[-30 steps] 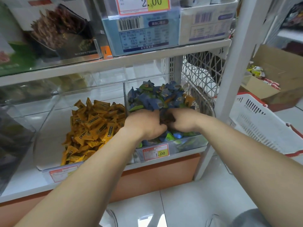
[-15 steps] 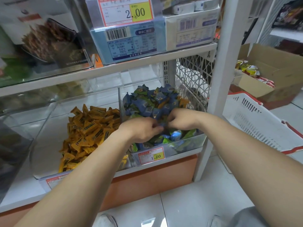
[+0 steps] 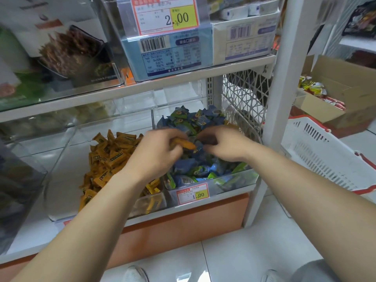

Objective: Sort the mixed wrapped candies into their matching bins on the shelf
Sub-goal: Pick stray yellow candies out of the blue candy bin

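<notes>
Two clear bins stand side by side on the low shelf. The left bin [image 3: 61, 180] holds a heap of orange wrapped candies [image 3: 109, 155]. The right bin [image 3: 234, 184] is piled with blue and green wrapped candies [image 3: 195, 119]. My left hand [image 3: 156, 151] hovers over the right bin's left side and grips an orange candy [image 3: 186, 144] in its curled fingers. My right hand [image 3: 221, 143] is beside it, fingers curled down into the blue pile; whether it holds a candy is hidden.
A white upright [image 3: 284, 78] borders the right bin. A white basket with red trim [image 3: 329, 155] leans on the floor to the right, before a cardboard box [image 3: 345, 94] of packets. Boxed goods with a 2.00 price tag [image 3: 164, 17] fill the shelf above.
My left hand has lifted out of the blue pile with an orange candy now showing in its fingers. Both hands sit a little higher over the right bin.
</notes>
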A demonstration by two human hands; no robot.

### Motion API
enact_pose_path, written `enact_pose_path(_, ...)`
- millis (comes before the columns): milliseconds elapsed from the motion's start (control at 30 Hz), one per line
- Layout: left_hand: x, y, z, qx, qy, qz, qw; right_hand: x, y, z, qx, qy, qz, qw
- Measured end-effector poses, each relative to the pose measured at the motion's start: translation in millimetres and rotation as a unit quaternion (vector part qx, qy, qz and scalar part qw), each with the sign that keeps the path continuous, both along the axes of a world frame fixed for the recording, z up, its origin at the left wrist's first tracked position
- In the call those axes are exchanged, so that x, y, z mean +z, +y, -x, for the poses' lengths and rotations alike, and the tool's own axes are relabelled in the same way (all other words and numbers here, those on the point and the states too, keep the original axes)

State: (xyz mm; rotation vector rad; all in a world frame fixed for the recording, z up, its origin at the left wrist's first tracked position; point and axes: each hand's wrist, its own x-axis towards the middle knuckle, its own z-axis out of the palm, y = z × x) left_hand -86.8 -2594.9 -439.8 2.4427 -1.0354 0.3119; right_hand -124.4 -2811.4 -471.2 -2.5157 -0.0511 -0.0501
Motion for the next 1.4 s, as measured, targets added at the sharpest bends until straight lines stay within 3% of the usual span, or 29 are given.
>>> enact_pose_path(133, 3.7, 21.2, -5.7, 0.064, 0.035, 0.105, 0.992, -5.5, 7.7, 1.9, 0.057, 0.128, 0.117, 0.983)
enact_pose_path(267, -6.3, 30.6, -10.4, 0.084, 0.055, 0.103, 0.99, 4.5, 8.1, 3.3, 0.085, 0.128, 0.11, 0.982)
enact_pose_path(333, -11.2, 33.1, -12.2, 0.081, 0.064, 0.088, 0.991, 8.1, 6.5, 3.4, 0.071, 0.095, 0.106, 0.987)
enact_pose_path(433, -16.3, 33.9, -14.8, 0.083, 0.074, 0.083, 0.99, 5.9, 3.2, -2.1, -0.007, -0.047, 0.123, 0.991)
enact_pose_path(500, -19.1, 32.1, -15.0, 0.087, 0.072, 0.084, 0.99, 1.0, 2.2, -8.8, -0.064, -0.126, 0.082, 0.987)
enact_pose_path(567, -21.2, 28.9, -14.3, 0.09, 0.062, 0.088, 0.99, -2.0, 1.9, -16.3, -0.091, -0.14, 0.037, 0.985)
enact_pose_path(700, -22.5, 22.0, -13.0, 0.096, 0.053, 0.107, 0.988, -2.9, 10.0, -27.0, -0.056, -0.046, 0.033, 0.997)
enact_pose_path(867, -25.1, 21.8, -13.3, 0.089, 0.048, 0.124, 0.987, -7.6, 27.8, -28.6, 0.014, 0.051, 0.172, 0.984)
enact_pose_path(967, -26.4, 27.3, -16.8, 0.09, 0.046, 0.128, 0.987, 3.1, 23.1, -18.0, 0.052, 0.092, 0.184, 0.977)
enact_pose_path(1067, -27.3, 30.8, -19.7, 0.088, 0.053, 0.133, 0.986, 16.8, 12.5, -8.0, 0.059, 0.051, 0.2, 0.977)
enact_pose_path(1200, -28.3, 30.4, -20.0, 0.088, 0.064, 0.137, 0.985, 23.8, 8.5, -13.5, -0.006, -0.046, 0.09, 0.995)
enact_pose_path(1400, -29.7, 32.8, -21.0, 0.083, 0.072, 0.154, 0.982, 8.3, 8.2, -49.0, 0.014, 0.024, 0.191, 0.981)
